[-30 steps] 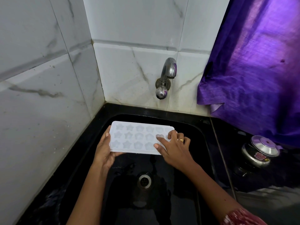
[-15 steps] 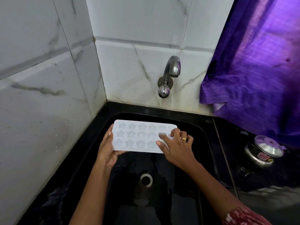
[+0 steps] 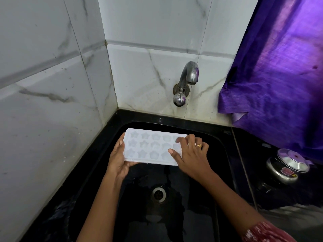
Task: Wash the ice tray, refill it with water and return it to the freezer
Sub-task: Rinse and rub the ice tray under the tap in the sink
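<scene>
Head view, nearest first: two bare forearms reach up from the bottom edge into a black sink [image 3: 222, 154], a patterned red sleeve [image 3: 262, 233] showing at the right elbow. The round metal drain [image 3: 158, 194] sits between the arms, below the tray.

The left hand [image 3: 118, 159] cups the left end of the white ice tray [image 3: 150, 147] — palm and fingers underneath, thumb lying up along the short edge, a loose clasp rather than a fist. The right hand [image 3: 190, 154] lies on top of the tray's right end with its fingers [image 3: 180, 139] spread and slightly bent, tips resting in the moulds there; the thumb points left along the near row, and a gold ring [image 3: 199, 145] sits on one finger. The tray is held level over the sink basin, open side up, with star and flower moulds in three rows. Whether any water is in them cannot be told.

Beyond the tray a metal tap [image 3: 187, 81] juts from the marble-veined wall tiles [image 3: 52, 84], no stream falling from it. To the right, on the dark counter [image 3: 253, 151], stands a steel pot with a lid [image 3: 288, 166], and a purple curtain [image 3: 279, 67] hangs above it.

Against the earlier frames the tray sits in much the same spot above the drain — the left hand's hold looks unchanged, while the right fingers have shifted a little over the end moulds.
</scene>
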The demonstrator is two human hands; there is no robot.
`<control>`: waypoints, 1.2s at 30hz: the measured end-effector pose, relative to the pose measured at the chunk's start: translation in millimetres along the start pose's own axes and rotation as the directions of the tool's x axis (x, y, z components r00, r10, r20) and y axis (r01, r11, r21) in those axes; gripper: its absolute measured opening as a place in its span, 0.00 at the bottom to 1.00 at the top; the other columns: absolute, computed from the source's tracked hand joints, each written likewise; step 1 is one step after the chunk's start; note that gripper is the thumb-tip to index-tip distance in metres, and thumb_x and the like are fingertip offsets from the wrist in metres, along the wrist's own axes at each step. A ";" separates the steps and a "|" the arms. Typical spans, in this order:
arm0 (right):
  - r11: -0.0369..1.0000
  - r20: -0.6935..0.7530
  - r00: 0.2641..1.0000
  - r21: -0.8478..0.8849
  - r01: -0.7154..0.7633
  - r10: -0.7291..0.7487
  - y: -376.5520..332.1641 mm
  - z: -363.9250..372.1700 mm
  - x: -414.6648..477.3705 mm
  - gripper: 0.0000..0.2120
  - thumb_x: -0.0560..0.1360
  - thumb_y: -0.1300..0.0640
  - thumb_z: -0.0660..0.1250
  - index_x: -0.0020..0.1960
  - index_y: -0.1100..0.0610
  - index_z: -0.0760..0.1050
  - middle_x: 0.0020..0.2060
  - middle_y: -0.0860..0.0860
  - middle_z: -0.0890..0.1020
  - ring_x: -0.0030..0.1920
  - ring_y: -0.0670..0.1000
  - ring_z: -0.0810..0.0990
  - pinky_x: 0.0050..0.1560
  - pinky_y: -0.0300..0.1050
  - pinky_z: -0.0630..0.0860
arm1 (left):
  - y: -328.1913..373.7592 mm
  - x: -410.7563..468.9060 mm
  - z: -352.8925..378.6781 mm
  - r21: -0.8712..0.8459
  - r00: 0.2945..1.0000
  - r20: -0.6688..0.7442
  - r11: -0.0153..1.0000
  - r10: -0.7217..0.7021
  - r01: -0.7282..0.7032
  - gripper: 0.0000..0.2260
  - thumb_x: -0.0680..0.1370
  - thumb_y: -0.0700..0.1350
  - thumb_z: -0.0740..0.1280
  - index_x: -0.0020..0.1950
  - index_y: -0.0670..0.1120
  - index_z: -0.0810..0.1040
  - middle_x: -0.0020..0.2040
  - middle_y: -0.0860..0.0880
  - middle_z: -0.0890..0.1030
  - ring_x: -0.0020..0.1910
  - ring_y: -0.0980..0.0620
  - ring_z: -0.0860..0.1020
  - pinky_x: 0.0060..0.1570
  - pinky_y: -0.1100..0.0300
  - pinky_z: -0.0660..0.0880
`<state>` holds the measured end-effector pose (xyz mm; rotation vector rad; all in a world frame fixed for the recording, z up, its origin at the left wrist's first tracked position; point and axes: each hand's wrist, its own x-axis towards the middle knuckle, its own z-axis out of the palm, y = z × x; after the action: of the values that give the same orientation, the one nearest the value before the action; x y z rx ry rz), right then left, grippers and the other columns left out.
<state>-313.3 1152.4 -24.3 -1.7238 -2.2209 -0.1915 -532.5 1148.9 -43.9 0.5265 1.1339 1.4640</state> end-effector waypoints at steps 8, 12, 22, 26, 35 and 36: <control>0.992 0.128 0.986 0.081 0.094 -0.104 -9.3 4.0 2.6 0.21 0.76 0.35 0.48 0.64 0.41 0.66 0.53 0.49 0.65 0.56 0.52 0.63 0.55 0.49 0.52 | 1.1 -4.0 4.3 -0.001 1.000 0.001 1.000 -0.006 0.006 0.17 0.83 0.50 0.52 0.71 0.51 0.68 0.62 0.46 0.77 0.57 0.43 0.78 0.40 0.48 0.79; 0.992 0.164 0.981 0.096 0.085 -0.100 -8.3 6.3 4.0 0.21 0.76 0.35 0.47 0.64 0.40 0.65 0.55 0.50 0.65 0.57 0.52 0.63 0.57 0.50 0.52 | 1.3 -4.8 4.2 0.002 1.000 0.013 1.000 0.008 -0.008 0.17 0.83 0.50 0.52 0.71 0.51 0.68 0.61 0.47 0.78 0.55 0.45 0.79 0.36 0.50 0.82; 0.997 0.133 0.989 0.064 0.052 -0.060 -7.5 10.2 2.7 0.21 0.76 0.35 0.48 0.62 0.43 0.69 0.55 0.50 0.66 0.56 0.53 0.64 0.56 0.51 0.54 | -3.3 -2.8 5.3 -0.034 1.000 -0.005 0.999 -0.008 0.008 0.15 0.83 0.50 0.54 0.68 0.53 0.70 0.55 0.51 0.81 0.51 0.49 0.80 0.33 0.51 0.81; 0.996 0.129 0.990 0.065 0.054 -0.062 -9.1 10.9 3.0 0.21 0.76 0.35 0.47 0.63 0.41 0.68 0.55 0.50 0.67 0.56 0.53 0.65 0.56 0.51 0.55 | -2.9 -2.5 5.4 -0.026 1.000 0.001 1.000 -0.005 0.005 0.17 0.83 0.50 0.53 0.70 0.52 0.69 0.56 0.50 0.80 0.52 0.48 0.80 0.35 0.50 0.81; 0.995 0.116 0.991 0.082 0.055 -0.064 -7.7 9.4 5.1 0.21 0.77 0.36 0.48 0.60 0.45 0.70 0.54 0.50 0.66 0.55 0.53 0.64 0.54 0.50 0.54 | -3.0 -5.6 6.4 -0.045 1.000 -0.012 0.999 -0.021 0.020 0.17 0.83 0.49 0.54 0.71 0.50 0.68 0.63 0.45 0.77 0.58 0.42 0.78 0.45 0.44 0.78; 0.995 0.092 0.994 0.081 0.050 -0.057 -9.4 8.3 5.5 0.22 0.77 0.36 0.48 0.60 0.46 0.70 0.53 0.50 0.66 0.54 0.53 0.65 0.54 0.50 0.54 | -2.7 -5.8 7.0 -0.045 1.000 -0.013 0.999 -0.022 0.022 0.17 0.83 0.49 0.54 0.71 0.50 0.68 0.63 0.45 0.77 0.58 0.42 0.78 0.45 0.44 0.78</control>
<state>-324.9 1157.5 -29.5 -1.6657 -2.3109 -0.0350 -523.8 1145.6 -41.5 0.4719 1.1113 1.4726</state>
